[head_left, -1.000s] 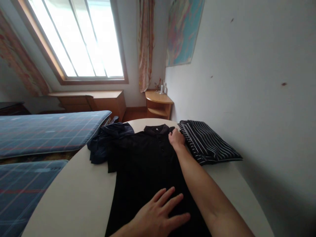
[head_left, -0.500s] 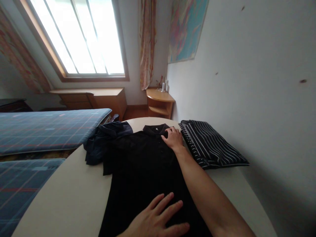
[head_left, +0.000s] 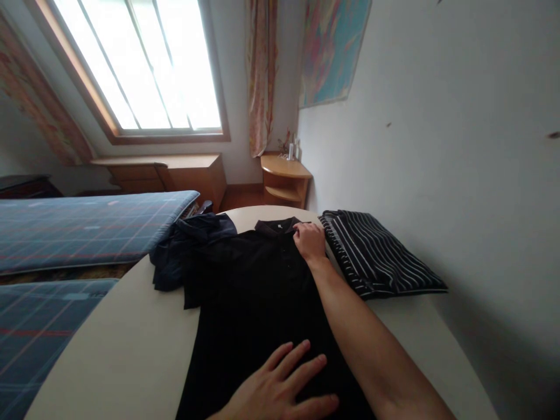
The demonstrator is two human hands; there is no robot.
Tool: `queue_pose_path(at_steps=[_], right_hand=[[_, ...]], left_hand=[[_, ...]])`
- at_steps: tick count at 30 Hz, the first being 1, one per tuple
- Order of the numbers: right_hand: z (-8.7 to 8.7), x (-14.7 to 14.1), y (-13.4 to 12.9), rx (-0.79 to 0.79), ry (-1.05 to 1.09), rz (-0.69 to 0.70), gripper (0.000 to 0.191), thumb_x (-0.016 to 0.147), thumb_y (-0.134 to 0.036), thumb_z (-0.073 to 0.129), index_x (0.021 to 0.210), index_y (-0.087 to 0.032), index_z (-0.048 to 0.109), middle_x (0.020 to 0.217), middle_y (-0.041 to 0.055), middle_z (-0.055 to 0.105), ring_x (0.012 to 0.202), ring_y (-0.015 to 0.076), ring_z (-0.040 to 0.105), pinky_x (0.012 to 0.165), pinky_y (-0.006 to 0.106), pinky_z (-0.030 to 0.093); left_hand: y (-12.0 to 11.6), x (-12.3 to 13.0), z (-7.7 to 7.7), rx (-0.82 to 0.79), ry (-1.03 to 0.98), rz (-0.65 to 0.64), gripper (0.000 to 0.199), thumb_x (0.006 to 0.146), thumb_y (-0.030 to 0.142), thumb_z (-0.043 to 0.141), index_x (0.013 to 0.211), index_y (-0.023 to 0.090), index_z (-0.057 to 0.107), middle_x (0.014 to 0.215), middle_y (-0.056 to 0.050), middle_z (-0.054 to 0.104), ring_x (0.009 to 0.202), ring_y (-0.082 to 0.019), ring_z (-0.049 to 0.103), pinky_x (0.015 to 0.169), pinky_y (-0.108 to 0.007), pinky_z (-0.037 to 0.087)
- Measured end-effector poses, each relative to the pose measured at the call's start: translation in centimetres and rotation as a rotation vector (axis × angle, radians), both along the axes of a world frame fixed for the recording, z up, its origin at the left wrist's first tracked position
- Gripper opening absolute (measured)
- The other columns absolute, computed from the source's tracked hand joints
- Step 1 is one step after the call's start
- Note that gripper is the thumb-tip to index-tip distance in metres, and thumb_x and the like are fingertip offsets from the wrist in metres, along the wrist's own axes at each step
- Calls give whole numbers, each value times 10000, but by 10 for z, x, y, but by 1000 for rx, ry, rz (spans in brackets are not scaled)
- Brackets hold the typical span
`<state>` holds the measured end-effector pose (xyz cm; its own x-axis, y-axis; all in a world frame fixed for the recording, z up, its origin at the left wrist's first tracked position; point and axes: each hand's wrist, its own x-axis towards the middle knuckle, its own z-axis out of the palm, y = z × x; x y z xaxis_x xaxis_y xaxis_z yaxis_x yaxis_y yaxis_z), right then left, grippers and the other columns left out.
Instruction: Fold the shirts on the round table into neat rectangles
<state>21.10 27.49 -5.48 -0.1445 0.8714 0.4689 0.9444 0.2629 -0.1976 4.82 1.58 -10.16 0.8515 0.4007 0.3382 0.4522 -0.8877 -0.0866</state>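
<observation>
A black polo shirt (head_left: 245, 297) lies front side up on the pale round table (head_left: 109, 350), its collar at the far end and a short sleeve spread to the left. My left hand (head_left: 280, 388) rests on the lower part of the shirt, open, with its fingers spread. Up by the right side of the collar, my right hand (head_left: 310, 240) has its fingers curled closed on the shirt's shoulder. That hand and forearm cover the shirt's right shoulder and sleeve.
Folded black-and-white striped fabric (head_left: 380, 256) lies to the right, close to the wall (head_left: 459, 163). Dark navy clothing (head_left: 175, 256) is bunched at the table's left edge. Blue plaid mattresses (head_left: 87, 233) stand left of the table; a wooden corner shelf (head_left: 286, 168) is beyond it.
The fingers of my right hand have drawn together at the collar's right side, where they were more spread before. My left hand stays flat on the shirt. The view has shifted slightly.
</observation>
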Motion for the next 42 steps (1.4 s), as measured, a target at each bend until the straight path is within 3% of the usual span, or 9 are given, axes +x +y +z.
queue_pose_path(at_steps=[9, 12, 15, 17, 24, 29, 33, 39, 42], right_hand=[[0, 4, -4, -103, -11, 83, 266, 873, -142, 536, 989, -192, 769, 1106, 80, 741, 1155, 262, 562, 1053, 398, 346], [1, -1, -8, -85, 5, 214, 316, 915, -177, 509, 1132, -194, 738, 1208, 71, 714, 1195, 232, 562, 1092, 379, 347], [-1, -9, -13, -162, -27, 375, 380, 977, -318, 500, 1309, -210, 651, 1405, 71, 605, 1305, 217, 517, 1120, 366, 356], [-4, -14, -16, -216, -64, 412, 437, 980, -402, 517, 1351, -195, 620, 1479, 88, 536, 1377, 234, 460, 1146, 378, 343], [-1, -21, -21, -181, -149, 407, 369, 973, -327, 533, 1284, -171, 656, 1525, 82, 483, 1385, 246, 459, 1154, 387, 359], [-1, -21, -21, -213, -290, 435, 445, 1020, -342, 415, 1443, -264, 529, 1611, 7, 340, 1426, 309, 400, 1134, 499, 382], [-2, -23, -21, -241, -314, 427, 508, 1026, -326, 376, 1531, -269, 396, 1624, 9, 306, 1428, 354, 387, 1108, 572, 392], [-1, -23, -21, -234, -279, 406, 439, 1012, -320, 402, 1402, -209, 569, 1594, 31, 378, 1411, 318, 422, 1123, 507, 401], [-1, -23, -21, -230, -296, 404, 453, 1015, -329, 392, 1416, -199, 557, 1607, 32, 350, 1422, 315, 404, 1135, 501, 386]], left_hand=[[0, -2, 6, -4, 17, -4, 535, 1017, 372, 533, 1524, 367, 363, 1588, -60, 378, 1413, -310, 416, 1089, -423, 426], [0, -1, 8, 4, 29, -4, 512, 1028, 361, 509, 1520, 367, 370, 1583, -60, 387, 1413, -306, 418, 1081, -422, 437], [0, -1, 9, -3, 39, -3, 498, 1037, 356, 484, 1522, 365, 370, 1596, -64, 362, 1416, -313, 414, 1075, -433, 444], [-1, -1, 9, -25, 42, -6, 510, 1035, 357, 485, 1529, 361, 359, 1608, -68, 339, 1425, -322, 400, 1082, -444, 437], [-2, 0, 9, -67, 39, -6, 536, 1021, 348, 517, 1532, 351, 357, 1617, -78, 320, 1429, -335, 390, 1098, -459, 415], [-3, 0, 8, -56, 35, 9, 543, 1012, 348, 537, 1526, 361, 363, 1610, -62, 338, 1427, -324, 394, 1095, -449, 419], [-4, -1, 8, -62, 41, 7, 544, 1019, 343, 520, 1535, 360, 348, 1620, -66, 316, 1444, -324, 371, 1108, -459, 409], [-3, -1, 10, -87, 67, 5, 524, 1041, 362, 462, 1547, 357, 324, 1633, -71, 282, 1458, -332, 347, 1100, -473, 424], [-3, -1, 10, -84, 70, 4, 517, 1045, 354, 451, 1546, 358, 325, 1632, -66, 287, 1462, -326, 341, 1105, -469, 422]])
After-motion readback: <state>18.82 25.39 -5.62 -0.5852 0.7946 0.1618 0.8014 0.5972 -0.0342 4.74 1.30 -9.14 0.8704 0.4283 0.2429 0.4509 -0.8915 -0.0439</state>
